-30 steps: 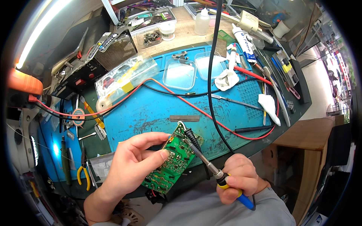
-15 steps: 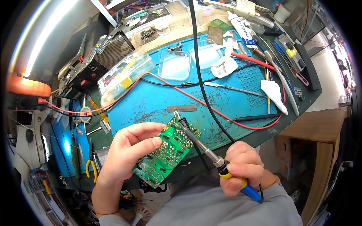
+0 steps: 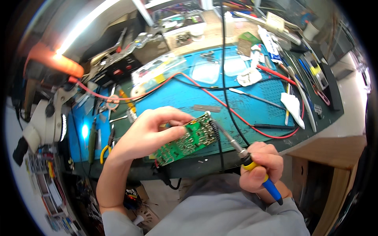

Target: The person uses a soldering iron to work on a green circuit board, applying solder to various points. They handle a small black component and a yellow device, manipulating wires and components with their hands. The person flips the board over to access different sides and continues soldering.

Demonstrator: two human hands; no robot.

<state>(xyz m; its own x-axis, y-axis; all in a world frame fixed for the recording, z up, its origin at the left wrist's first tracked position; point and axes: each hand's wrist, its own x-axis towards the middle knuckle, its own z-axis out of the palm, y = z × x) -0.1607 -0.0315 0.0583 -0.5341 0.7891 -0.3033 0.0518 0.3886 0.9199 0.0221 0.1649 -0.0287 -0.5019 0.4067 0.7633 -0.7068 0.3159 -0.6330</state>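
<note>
My left hand [image 3: 151, 131] grips a green circuit board [image 3: 185, 143] by its upper left edge, thumb on the near face and fingers behind. The board is tilted and shows rows of solder joints. In my right hand [image 3: 263, 165] is a soldering iron [image 3: 245, 156] with a blue and yellow handle and a metal barrel. Its barrel slants up toward the board's far right corner. Whether the tip touches the board there, I cannot tell. A black cable hangs down at the board's right end.
On the blue mat [image 3: 165, 101] lie a metal strip [image 3: 206, 108], red and black test leads [image 3: 210, 94], tweezers [image 3: 258, 97] and clear plastic lids [image 3: 205, 72]. Pliers [image 3: 107, 149] rest at the left, below an orange lamp [image 3: 57, 65]. A black cable [image 3: 226, 78] crosses in front.
The whole view has shifted, so the bench sits lower and further right. My left hand has turned the board to a flatter slant, and the iron remains at its far right corner.
</note>
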